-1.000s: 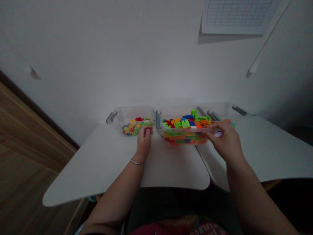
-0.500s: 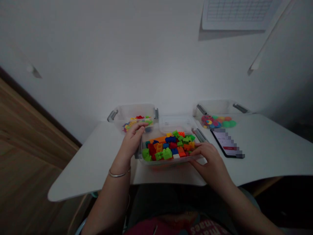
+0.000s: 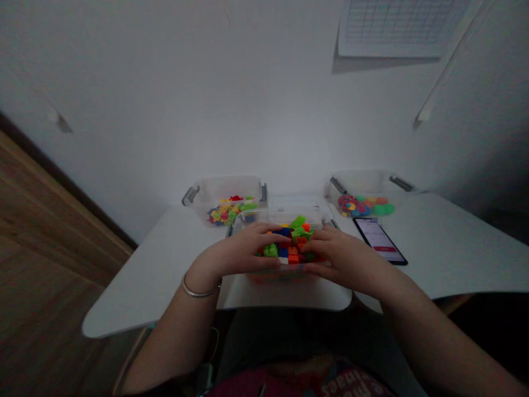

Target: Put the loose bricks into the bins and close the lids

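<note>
A clear plastic box (image 3: 281, 274) full of toy building bricks (image 3: 292, 252) stands in front of me near the table's front edge. The bricks are green, blue, orange, red and white. My left hand (image 3: 243, 251) reaches in over the left side, fingers stretched out across the bricks. From the right, my right hand (image 3: 341, 253) lies over the bricks with its fingers apart and bent a little, the thumb by the near rim. Both hands touch the pile or hover just above it; neither visibly holds a brick. They cover the box's left and right parts.
Behind at left stands a clear box (image 3: 231, 184) with small colourful pieces; at back right, another box (image 3: 363, 179) holds colourful discs. A phone (image 3: 382, 242) lies right of my right hand. A white wall (image 3: 248, 110) rises behind the white table (image 3: 165, 275).
My left hand has moved from the box's left side inward over the bricks. My right hand has shifted from the right rim in over the pile.
</note>
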The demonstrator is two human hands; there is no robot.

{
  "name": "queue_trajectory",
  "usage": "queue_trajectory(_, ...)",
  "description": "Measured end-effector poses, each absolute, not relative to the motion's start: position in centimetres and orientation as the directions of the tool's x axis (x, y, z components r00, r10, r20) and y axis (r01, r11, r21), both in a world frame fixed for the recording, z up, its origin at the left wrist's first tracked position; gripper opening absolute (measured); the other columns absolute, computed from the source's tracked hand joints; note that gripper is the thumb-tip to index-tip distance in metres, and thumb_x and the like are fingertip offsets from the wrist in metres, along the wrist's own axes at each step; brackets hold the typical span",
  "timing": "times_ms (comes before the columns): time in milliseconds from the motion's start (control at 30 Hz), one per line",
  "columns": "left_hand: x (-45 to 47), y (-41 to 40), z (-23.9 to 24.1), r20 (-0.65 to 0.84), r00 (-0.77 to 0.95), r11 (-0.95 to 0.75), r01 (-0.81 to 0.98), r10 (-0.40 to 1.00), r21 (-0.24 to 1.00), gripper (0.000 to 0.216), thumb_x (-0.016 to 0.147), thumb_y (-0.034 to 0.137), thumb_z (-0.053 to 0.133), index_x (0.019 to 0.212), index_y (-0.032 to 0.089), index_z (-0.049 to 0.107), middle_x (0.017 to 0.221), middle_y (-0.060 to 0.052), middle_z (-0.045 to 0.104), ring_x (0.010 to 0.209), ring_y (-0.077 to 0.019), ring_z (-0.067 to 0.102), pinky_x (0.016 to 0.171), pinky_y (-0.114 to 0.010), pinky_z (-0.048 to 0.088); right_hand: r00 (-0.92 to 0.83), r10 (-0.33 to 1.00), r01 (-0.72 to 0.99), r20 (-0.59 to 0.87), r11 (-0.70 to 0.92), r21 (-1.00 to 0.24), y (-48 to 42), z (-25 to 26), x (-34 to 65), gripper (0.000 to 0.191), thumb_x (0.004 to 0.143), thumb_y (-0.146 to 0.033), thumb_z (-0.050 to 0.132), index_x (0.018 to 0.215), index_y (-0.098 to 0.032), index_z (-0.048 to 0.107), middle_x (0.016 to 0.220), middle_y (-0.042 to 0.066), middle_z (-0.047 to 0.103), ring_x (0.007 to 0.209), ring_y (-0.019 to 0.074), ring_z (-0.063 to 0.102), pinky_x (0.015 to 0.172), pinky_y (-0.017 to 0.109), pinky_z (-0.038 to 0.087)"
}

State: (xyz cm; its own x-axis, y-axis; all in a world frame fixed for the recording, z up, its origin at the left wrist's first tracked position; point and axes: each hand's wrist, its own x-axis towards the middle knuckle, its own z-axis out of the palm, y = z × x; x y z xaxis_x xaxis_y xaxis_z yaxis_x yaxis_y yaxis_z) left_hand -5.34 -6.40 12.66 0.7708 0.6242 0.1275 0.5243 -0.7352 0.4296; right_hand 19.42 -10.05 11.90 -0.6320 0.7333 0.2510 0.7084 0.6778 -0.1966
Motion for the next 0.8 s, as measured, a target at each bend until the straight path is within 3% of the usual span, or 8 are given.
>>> queue_trajectory(167,-4.0,-5.4,12.0,0.089,0.727,-0.707,0.62,0.68,0.34,0.052,0.086,0.037,0.057,0.136,0.021,0.048,0.138,-0.012,0.054,0.125,-0.0246,0.051,0.108,-0.043,0.039,-0.656,0.743,0.728,0.131,0.669,-0.149,-7.3,12.4,18.4,0.025,0.092,-0.035,0.052,0.1,-0.02,0.071,0.099,0.009,0.07,0.095,0.0231,0.057,0.088,0.038,0.043)
queue_trajectory(300,-3.6,-4.8,11.2,0.154,0.647,-0.663,0.708,0.747,0.242,0.048,0.089,0.032,0.053,0.134,0.017,0.048,0.135,-0.014,0.056,0.124,-0.0252,0.051,0.107,-0.043,0.039,-0.622,0.779,0.754,0.075,0.622,-0.21,-5.3,11.7,18.3,0.022,0.09,-0.035,0.055,0.096,-0.021,0.071,0.093,0.007,0.071,0.09,0.0209,0.059,0.082,0.032,0.045)
queue_trajectory(400,-3.7,-4.9,11.1,0.275,0.582,-0.637,0.744,0.765,0.2,0.052,0.088,0.026,0.053,0.138,0.015,0.043,0.142,-0.016,0.048,0.132,-0.0261,0.044,0.11,-0.044,0.037,-0.594,0.791,0.758,0.146,0.611,-0.228,-5.3,11.8,18.5,0.021,0.089,-0.032,0.056,0.101,-0.021,0.07,0.101,0.007,0.07,0.094,0.0206,0.06,0.083,0.032,0.045)
queue_trajectory(500,-4.0,-5.6,11.4,0.329,0.598,-0.675,0.705,0.731,0.219,0.048,0.091,0.027,0.048,0.137,0.019,0.044,0.14,-0.012,0.051,0.13,-0.0239,0.046,0.109,-0.045,0.038,-0.545,0.8,0.777,0.251,0.594,-0.206,-6.2,12.4,18.6,0.018,0.087,-0.031,0.06,0.095,-0.021,0.072,0.099,0.008,0.07,0.095,0.0221,0.06,0.083,0.034,0.045)
queue_trajectory(600,-4.2,-6.4,11.7,0.262,0.704,-0.751,0.63,0.66,0.197,0.051,0.087,0.036,0.056,0.135,0.024,0.048,0.14,-0.009,0.052,0.131,-0.0249,0.044,0.11,-0.045,0.036,-0.638,0.752,0.689,0.165,0.654,-0.313,-7.0,12.9,18.3,0.014,0.085,-0.023,0.06,0.089,-0.023,0.073,0.093,0.003,0.072,0.087,0.0176,0.063,0.081,0.03,0.047)
queue_trajectory(700,-4.1,-6.3,11.7,0.171,0.686,-0.707,0.695,0.707,0.132,0.061,0.081,0.043,0.062,0.137,0.025,0.048,0.142,-0.009,0.05,0.137,-0.0304,0.036,0.112,-0.05,0.032,-0.732,0.679,0.597,0.054,0.678,-0.428,-7.0,12.9,17.6,0.026,0.084,-0.012,0.054,0.093,-0.026,0.074,0.097,-0.001,0.074,0.089,0.0144,0.065,0.087,0.027,0.047)
queue_trajectory(800,-3.9,-5.6,11.6,0.115,0.644,-0.653,0.754,0.757,0.07,0.07,0.074,0.047,0.068,0.137,0.024,0.047,0.145,-0.011,0.046,0.135,-0.0334,0.038,0.111,-0.051,0.032,-0.738,0.672,0.585,0.063,0.684,-0.435,-6.4,12.5,17.3,0.027,0.081,-0.012,0.056,0.096,-0.026,0.074,0.1,0.0,0.074,0.092,0.0158,0.066,0.09,0.029,0.047)
